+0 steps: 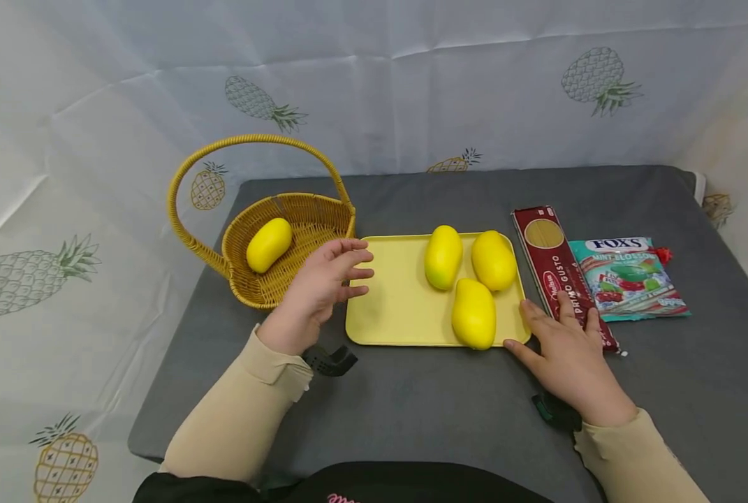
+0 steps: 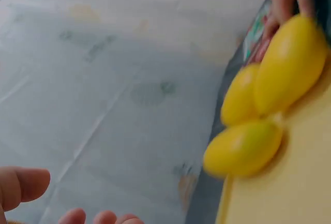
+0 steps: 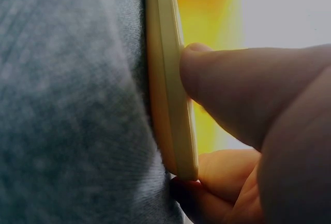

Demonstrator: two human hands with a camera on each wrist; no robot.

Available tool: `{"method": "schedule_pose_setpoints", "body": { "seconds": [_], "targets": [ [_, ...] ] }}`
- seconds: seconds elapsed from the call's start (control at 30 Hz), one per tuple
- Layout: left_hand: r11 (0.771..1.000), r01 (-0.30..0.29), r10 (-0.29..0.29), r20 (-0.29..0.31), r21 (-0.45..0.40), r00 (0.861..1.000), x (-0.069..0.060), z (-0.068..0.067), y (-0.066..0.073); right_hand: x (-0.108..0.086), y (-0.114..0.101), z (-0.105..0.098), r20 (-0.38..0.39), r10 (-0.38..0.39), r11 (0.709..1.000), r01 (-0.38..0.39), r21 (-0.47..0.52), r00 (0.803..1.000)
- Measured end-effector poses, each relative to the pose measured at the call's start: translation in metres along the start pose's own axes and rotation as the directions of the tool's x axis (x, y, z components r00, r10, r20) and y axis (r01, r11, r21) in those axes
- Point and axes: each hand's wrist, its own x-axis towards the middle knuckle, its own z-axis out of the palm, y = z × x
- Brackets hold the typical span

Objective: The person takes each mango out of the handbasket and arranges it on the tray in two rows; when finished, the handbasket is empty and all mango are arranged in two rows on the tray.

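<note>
My left hand (image 1: pixel 318 290), its fingers loosely extended and holding nothing, is between the wicker basket (image 1: pixel 238 292) and the left end of the yellow tray (image 1: pixel 392 293). Inside the basket lies one yellow mango (image 1: pixel 269 245). Three more sit toward the tray's right side: a greenish-tinged mango (image 1: pixel 443 257), a mango (image 1: pixel 494 260) at the back right and a mango (image 1: pixel 473 314) by the front rim. At the tray's front right corner, the thumb and a finger of my right hand (image 1: pixel 568 362) touch its edge (image 3: pixel 178 105). Its other fingers spread over a red spaghetti pack (image 1: pixel 552 258).
A turquoise Fox's candy bag (image 1: pixel 630 279) lies right of the spaghetti pack, with a small red item (image 1: pixel 663 256) partly behind it. The basket's tall handle (image 1: pixel 248 140) arches upward. A pineapple-print cloth (image 1: pixel 399 105) hangs behind the grey-covered table (image 1: pixel 424 398).
</note>
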Motion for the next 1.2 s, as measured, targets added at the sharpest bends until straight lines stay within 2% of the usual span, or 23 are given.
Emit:
{"method": "schedule_pose_setpoints", "body": {
  "seconds": [0.07, 0.17, 0.3, 0.43, 0.53, 0.7, 0.8, 0.87, 1.0, 1.17, 1.2],
  "targets": [
    [1.0, 0.003, -0.002, -0.029, 0.016, 1.0, 0.004, -0.019, 0.01, 0.0, 0.0, 0.0, 0.0, 0.001, 1.0, -0.001, 0.004, 1.0],
    [0.999, 0.021, -0.017, -0.1, 0.035, 0.995, 0.013, -0.055, 0.024, 0.0, 0.0, 0.001, 0.001, 0.0, 1.0, 0.0, 0.01, 1.0],
    [0.997, 0.074, -0.069, -0.193, 0.019, 0.979, 0.025, -0.101, 0.036, 0.0, 0.0, 0.001, 0.002, -0.001, 1.0, 0.001, 0.012, 1.0],
    [0.991, 0.13, -0.129, -0.242, -0.013, 0.962, 0.038, -0.13, 0.041, -0.001, 0.001, 0.0, 0.001, -0.001, 1.0, 0.001, 0.011, 1.0],
    [0.984, 0.159, -0.174, -0.266, -0.078, 0.948, 0.048, -0.141, 0.042, -0.002, 0.001, 0.0, -0.001, -0.001, 1.0, 0.001, 0.011, 1.0],
    [0.967, 0.175, -0.227, -0.315, -0.184, 0.922, 0.06, -0.146, 0.045, -0.001, 0.002, 0.0, -0.003, -0.005, 1.0, 0.005, 0.012, 1.0],
    [0.972, 0.178, -0.224, -0.355, -0.156, 0.908, 0.063, -0.149, 0.045, -0.001, 0.002, 0.001, -0.005, -0.008, 1.0, 0.008, 0.011, 1.0],
    [0.975, 0.18, -0.216, -0.371, -0.13, 0.903, 0.066, -0.151, 0.044, -0.001, 0.001, 0.001, -0.006, -0.009, 1.0, 0.009, 0.01, 1.0],
    [0.981, 0.179, -0.192, -0.387, -0.072, 0.902, 0.072, -0.156, 0.041, -0.001, 0.001, 0.001, -0.003, -0.006, 1.0, 0.006, 0.008, 1.0],
    [0.971, 0.223, -0.164, -0.437, 0.088, 0.884, 0.079, -0.161, 0.038, -0.001, 0.0, 0.0, 0.0, -0.006, 1.0, 0.006, 0.005, 1.0],
    [0.961, 0.236, -0.152, -0.442, 0.142, 0.884, 0.088, -0.169, 0.033, -0.001, 0.0, 0.0, -0.001, -0.006, 1.0, 0.006, 0.004, 1.0]
  ]
}}
